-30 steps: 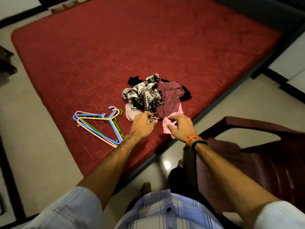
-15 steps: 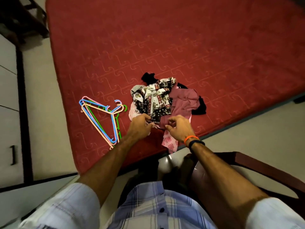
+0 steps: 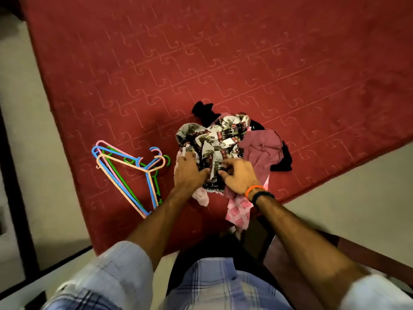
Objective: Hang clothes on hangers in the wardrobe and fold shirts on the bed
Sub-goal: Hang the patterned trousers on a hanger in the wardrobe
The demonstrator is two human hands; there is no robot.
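On the red bed (image 3: pixel 223 52), just right of the plastic hangers (image 3: pixel 134 171), both the left hand (image 3: pixel 188 173) and right hand (image 3: pixel 240 177) pinch the elephant-print shirt (image 3: pixel 214 144) (atop the pile); lifting could drag the tangled maroon garment (image 3: pixel 261 148) along.

I see wide bare red bed (image 3: pixel 245 52) beyond the clothes pile (image 3: pixel 225 144). A bare strip separates the pile from the plastic hangers (image 3: pixel 134 173) on its left. A dark chair (image 3: pixel 335 247) crowds my right forearm.
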